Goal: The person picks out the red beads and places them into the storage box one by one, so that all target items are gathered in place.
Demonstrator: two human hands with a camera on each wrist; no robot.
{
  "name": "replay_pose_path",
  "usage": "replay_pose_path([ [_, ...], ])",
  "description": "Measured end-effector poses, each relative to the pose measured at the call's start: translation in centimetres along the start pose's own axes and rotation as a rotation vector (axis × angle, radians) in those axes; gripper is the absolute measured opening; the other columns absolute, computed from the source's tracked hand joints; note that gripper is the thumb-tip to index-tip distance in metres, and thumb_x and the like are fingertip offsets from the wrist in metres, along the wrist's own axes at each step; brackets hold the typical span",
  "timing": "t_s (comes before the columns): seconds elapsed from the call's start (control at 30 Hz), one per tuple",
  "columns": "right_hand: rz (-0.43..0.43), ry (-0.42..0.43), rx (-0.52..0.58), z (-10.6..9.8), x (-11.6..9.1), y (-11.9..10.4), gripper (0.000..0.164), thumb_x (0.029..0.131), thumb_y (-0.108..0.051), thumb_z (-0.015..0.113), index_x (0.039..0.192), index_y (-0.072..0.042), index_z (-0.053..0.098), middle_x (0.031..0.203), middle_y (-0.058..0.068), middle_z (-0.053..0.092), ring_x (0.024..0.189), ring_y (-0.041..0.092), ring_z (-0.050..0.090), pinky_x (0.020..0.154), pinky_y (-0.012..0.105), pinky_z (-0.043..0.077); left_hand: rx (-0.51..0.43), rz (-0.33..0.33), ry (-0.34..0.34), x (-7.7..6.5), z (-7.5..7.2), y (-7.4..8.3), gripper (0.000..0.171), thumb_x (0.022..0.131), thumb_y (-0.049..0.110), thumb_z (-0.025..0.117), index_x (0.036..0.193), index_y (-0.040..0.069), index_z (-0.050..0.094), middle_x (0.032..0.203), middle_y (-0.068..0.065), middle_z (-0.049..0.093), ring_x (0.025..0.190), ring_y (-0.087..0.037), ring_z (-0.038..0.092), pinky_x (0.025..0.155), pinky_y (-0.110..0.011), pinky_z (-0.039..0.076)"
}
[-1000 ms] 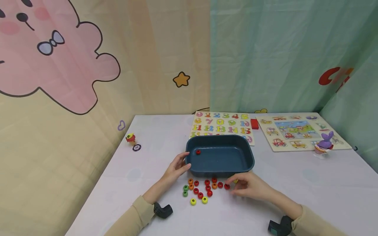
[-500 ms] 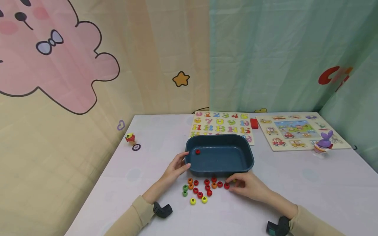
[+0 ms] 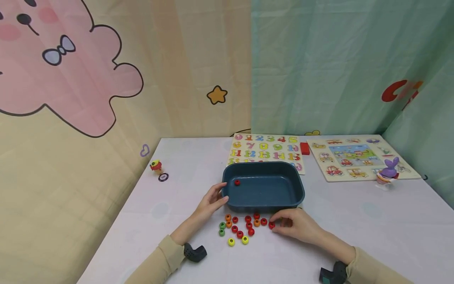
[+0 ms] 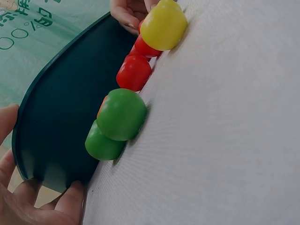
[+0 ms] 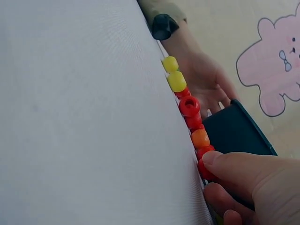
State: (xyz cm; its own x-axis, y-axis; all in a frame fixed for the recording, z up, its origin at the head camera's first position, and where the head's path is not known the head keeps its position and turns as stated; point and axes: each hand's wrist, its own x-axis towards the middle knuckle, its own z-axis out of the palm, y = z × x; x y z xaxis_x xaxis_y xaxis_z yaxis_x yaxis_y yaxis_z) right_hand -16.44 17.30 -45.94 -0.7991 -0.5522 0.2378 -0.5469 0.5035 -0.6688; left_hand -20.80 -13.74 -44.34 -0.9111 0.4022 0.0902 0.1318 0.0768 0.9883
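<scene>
In the head view, a dark blue plastic tray stands mid-table with one red bead inside. My left hand holds its left end, thumb and fingers spread along the wall. Loose beads in red, orange, green and yellow lie in front of the tray. At the right end of this group, my right hand pinches a red bead between thumb and index finger, low at the tabletop. A yellow bead beneath that hand is mostly hidden.
Behind the tray lies a number puzzle board, with a red block beside it. Farther right is a vehicle puzzle board, a purple rabbit-eared toy at its front edge. A small ice-cream-like toy and a dark ring sit back left.
My right thumb and index finger have come together on the red bead at the end of the group. The left hand and tray have stayed put.
</scene>
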Motion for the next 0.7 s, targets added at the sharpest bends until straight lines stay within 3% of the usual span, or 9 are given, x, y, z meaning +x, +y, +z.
replay_pose_path([
  [0.17, -0.005, 0.012, -0.045, 0.0, 0.0, -0.6, 0.02, 0.075, -0.031, 0.071, 0.094, -0.026, 0.066, 0.079, -0.018, 0.059, 0.062, 0.0, 0.049, 0.053, 0.018, 0.044, -0.022, 0.019, -0.005, 0.6, -0.4, -1.4, 0.054, 0.089, 0.019, 0.056, 0.136, 0.012, 0.032, 0.143, -0.004, 0.027, 0.129, -0.027, 0.025, 0.1, -0.041, 0.028],
  [0.47, -0.01, -0.027, -0.062, -0.3, 0.3, -1.7, 0.021, 0.075, -0.028, 0.072, 0.094, -0.024, 0.066, 0.081, -0.017, 0.059, 0.064, -0.001, 0.049, 0.054, 0.018, 0.044, -0.03, 0.021, 0.008, 0.6, -0.4, -1.7, 0.056, 0.087, 0.024, 0.059, 0.135, 0.012, 0.034, 0.142, -0.001, 0.03, 0.129, -0.026, 0.026, 0.1, -0.044, 0.028],
  [0.57, -0.075, -0.028, -0.034, -1.5, 0.9, -3.1, 0.022, 0.076, -0.028, 0.071, 0.096, -0.022, 0.066, 0.085, -0.016, 0.061, 0.067, 0.0, 0.051, 0.055, 0.019, 0.046, -0.029, 0.026, 0.001, 0.6, -0.4, -1.7, 0.055, 0.088, 0.021, 0.057, 0.136, 0.011, 0.032, 0.143, -0.004, 0.028, 0.129, -0.027, 0.025, 0.099, -0.044, 0.028],
  [0.7, -0.246, 0.027, -0.011, -3.9, 3.2, -5.2, 0.024, 0.075, -0.02, 0.072, 0.098, -0.02, 0.065, 0.09, -0.011, 0.063, 0.07, 0.002, 0.053, 0.054, 0.02, 0.047, -0.033, 0.011, -0.003, 0.5, -0.3, -1.4, 0.054, 0.088, 0.018, 0.056, 0.136, 0.011, 0.032, 0.143, -0.004, 0.027, 0.129, -0.027, 0.025, 0.1, -0.042, 0.028],
])
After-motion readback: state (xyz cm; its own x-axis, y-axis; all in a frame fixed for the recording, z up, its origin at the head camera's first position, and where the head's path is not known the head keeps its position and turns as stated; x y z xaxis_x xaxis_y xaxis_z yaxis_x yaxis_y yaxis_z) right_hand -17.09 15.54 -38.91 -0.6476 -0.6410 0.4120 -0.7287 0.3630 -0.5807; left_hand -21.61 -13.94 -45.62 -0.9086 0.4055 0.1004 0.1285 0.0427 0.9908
